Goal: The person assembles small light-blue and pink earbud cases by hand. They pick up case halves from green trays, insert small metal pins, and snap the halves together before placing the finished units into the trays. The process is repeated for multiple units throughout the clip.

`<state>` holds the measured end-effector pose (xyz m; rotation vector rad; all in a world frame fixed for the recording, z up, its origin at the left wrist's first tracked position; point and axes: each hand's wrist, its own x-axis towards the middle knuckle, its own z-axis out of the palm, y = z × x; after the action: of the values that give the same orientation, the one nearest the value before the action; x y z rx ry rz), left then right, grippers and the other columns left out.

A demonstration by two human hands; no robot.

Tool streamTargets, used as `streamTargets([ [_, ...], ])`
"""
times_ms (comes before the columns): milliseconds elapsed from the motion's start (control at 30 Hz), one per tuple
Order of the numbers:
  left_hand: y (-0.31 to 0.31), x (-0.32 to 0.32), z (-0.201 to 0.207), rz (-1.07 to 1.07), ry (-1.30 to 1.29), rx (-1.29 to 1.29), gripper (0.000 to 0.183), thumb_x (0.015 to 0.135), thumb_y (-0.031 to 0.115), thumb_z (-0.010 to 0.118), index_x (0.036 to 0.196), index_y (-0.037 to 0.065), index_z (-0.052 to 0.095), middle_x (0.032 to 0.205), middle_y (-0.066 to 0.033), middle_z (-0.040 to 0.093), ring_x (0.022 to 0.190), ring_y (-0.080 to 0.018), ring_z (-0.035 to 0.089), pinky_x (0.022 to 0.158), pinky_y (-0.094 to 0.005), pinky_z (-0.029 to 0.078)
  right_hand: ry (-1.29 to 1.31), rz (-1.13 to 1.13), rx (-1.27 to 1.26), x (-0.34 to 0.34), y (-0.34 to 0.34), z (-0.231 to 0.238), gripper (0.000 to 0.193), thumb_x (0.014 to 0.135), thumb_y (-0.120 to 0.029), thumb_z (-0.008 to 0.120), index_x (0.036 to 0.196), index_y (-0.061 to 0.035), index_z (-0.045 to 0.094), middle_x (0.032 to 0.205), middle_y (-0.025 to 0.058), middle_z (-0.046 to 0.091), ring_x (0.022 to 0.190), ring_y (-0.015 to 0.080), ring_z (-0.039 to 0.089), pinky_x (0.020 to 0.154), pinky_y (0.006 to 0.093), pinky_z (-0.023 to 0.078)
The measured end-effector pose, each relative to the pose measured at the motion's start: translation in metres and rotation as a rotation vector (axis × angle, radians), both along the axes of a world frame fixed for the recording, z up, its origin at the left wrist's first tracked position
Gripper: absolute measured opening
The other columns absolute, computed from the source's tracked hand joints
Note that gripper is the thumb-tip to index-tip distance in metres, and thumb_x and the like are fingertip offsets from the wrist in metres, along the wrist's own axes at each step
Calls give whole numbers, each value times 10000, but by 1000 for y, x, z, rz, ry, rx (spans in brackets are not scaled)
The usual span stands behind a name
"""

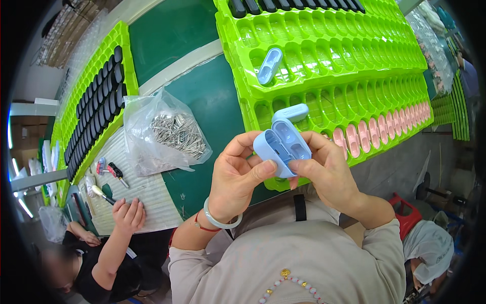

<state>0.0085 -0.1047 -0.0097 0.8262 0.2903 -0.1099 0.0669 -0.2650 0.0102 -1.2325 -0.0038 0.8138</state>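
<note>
Between my two hands is a light blue earbud case (pixel 272 151) with its lid (pixel 293 139) swung up. My left hand (pixel 238 167) grips the case's left side, thumb across its front. The right hand (pixel 329 164) holds the other side, its thumb at the seam between lid and body; what that fingertip touches is hidden. Just beyond the case, a light blue rounded piece (pixel 291 112) lies on the bright green tray (pixel 260 121). Farther back, a hollow light blue shell (pixel 270 66) sits in a tray pocket.
Pink shells (pixel 353 141) line the tray's near row; black pieces (pixel 268 6) fill its far row. To the left are a plastic bag of metal pins (pixel 179 134), a screwdriver (pixel 117 174) and another green tray of black pieces (pixel 104 91). A co-worker's hand (pixel 129 215) rests nearby.
</note>
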Motion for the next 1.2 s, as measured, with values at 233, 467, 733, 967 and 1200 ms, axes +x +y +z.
streamTargets([
  [233, -1, 0, -1, 38, -23, 16, 410, 794, 11, 646, 1148, -23, 444, 1128, -106, 516, 1019, -199, 562, 872, -308, 467, 84, -18, 44, 0, 1, -1, 246, 823, -49, 571, 1026, 67, 493, 875, 110, 599, 688, 136, 606, 611, 270, 532],
  [467, -2, -2, -5, 73, -36, 19, 403, 800, 7, 635, 1152, -21, 441, 1130, -104, 517, 1031, -191, 548, 875, -316, 470, 147, -17, 100, 1, 3, -3, 276, 842, -96, 575, 1039, 72, 481, 870, 112, 594, 686, 143, 605, 631, 281, 535],
  [733, 19, 16, 9, 337, -66, 16, 395, 861, 60, 569, 1207, 3, 387, 1142, -87, 506, 1038, -176, 541, 898, -331, 469, -1278, -21, -387, 29, 23, 24, 436, 680, -102, 740, 1043, -20, 512, 982, 112, 453, 760, 192, 490, 621, 305, 434],
  [967, 40, 17, 3, 562, -219, -40, 397, 853, 23, 564, 1204, 11, 379, 1124, -75, 502, 1046, -156, 519, 897, -300, 448, -1454, 389, -419, 63, 93, 40, 185, 668, -114, 725, 811, -26, 648, 844, 108, 479, 831, 265, 484, 711, 346, 408],
  [1200, 46, 9, 3, 589, -164, 539, 629, 810, 135, 646, 1313, -21, 302, 1290, -155, 390, 1219, -226, 365, 1003, -355, 328, -1513, 356, -480, 160, 185, 27, 236, 637, -218, 754, 799, -60, 684, 842, 136, 536, 849, 281, 517, 742, 362, 408],
])
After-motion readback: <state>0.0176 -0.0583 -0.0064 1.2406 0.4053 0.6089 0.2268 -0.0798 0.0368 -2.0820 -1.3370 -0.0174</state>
